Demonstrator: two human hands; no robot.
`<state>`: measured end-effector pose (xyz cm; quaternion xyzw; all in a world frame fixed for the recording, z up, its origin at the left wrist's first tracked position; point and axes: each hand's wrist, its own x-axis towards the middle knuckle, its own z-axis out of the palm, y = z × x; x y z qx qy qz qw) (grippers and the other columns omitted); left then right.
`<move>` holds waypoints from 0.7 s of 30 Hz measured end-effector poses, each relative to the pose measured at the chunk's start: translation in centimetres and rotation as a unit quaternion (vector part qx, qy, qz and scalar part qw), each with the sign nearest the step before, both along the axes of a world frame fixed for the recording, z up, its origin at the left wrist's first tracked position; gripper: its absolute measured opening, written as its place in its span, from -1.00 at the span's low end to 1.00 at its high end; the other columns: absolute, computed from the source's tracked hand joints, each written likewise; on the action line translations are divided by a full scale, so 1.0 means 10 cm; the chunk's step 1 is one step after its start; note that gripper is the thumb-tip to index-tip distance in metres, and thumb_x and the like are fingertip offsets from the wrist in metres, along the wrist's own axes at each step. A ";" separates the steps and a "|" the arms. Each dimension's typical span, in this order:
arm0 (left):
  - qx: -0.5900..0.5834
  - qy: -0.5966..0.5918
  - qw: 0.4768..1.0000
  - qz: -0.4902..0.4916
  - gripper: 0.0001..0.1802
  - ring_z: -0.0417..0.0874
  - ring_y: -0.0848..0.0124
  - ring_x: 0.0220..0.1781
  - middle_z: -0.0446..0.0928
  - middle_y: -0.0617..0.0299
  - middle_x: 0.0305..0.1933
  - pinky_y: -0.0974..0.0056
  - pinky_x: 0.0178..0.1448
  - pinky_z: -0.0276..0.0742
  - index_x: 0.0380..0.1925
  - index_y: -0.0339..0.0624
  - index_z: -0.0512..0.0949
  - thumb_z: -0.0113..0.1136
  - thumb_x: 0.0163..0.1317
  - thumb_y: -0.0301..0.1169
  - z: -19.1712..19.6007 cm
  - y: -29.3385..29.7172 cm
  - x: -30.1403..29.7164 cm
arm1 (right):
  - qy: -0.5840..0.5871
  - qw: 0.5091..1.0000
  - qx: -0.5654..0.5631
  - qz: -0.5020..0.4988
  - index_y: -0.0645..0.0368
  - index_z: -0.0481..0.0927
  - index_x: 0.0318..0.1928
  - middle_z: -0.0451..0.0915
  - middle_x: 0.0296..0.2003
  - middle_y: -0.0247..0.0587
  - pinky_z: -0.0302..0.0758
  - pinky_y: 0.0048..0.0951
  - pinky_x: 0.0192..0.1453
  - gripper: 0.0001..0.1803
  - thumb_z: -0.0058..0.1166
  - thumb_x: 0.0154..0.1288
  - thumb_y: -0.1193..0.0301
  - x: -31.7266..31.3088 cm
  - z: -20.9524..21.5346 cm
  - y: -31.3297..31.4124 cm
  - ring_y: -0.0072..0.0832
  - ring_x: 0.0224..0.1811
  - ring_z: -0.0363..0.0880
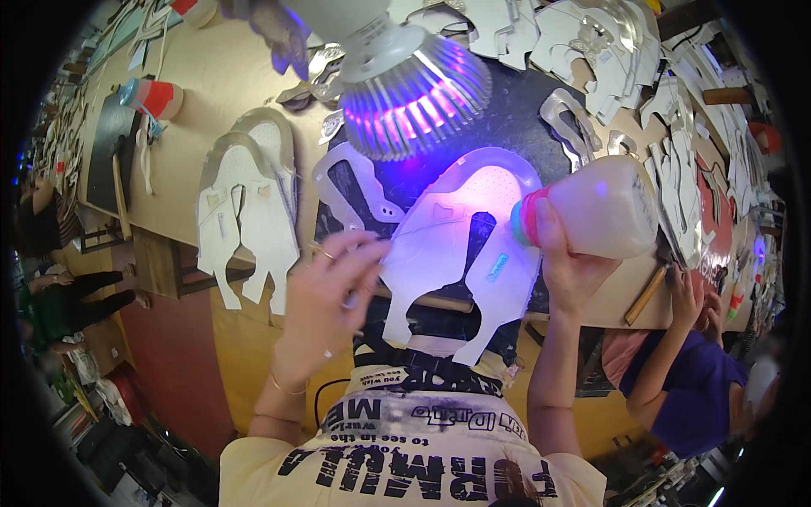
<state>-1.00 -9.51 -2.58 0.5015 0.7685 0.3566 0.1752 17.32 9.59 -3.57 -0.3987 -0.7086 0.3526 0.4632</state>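
Note:
A white shoe upper piece (439, 228), with a perforated toe and two long legs, lies lit in violet on the table edge in front of me. My right hand (568, 266) grips a translucent squeeze bottle (604, 207) of whitish liquid, tipped on its side. Its pink neck and teal end point left, over the right edge of the upper. At the upper's left edge is my left hand (338, 283), fingers bent and apart, a ring on one; no object shows in it. Whether its fingertips touch the upper, I cannot tell.
A finned lamp (414, 93) hangs close above the work. More uppers (245, 203) lie stacked at left, beside a curved template (355, 190). Another bottle (156, 99) and a hammer (122, 186) are farther left. White pieces (600, 51) pile up at the back; a co-worker (684, 372) sits at right.

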 end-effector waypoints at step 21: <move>-0.074 0.128 0.984 -0.095 -0.51 0.59 0.34 -0.53 0.30 0.14 0.48 0.32 -0.30 0.58 0.17 0.11 0.57 0.32 0.20 -0.23 -0.41 -0.15 0.24 | -0.038 0.993 0.110 0.003 0.27 0.70 -0.18 0.72 -0.28 -0.22 0.59 -0.37 -0.03 -0.67 0.46 0.05 0.39 -0.25 -0.31 0.00 -0.43 -0.26 0.71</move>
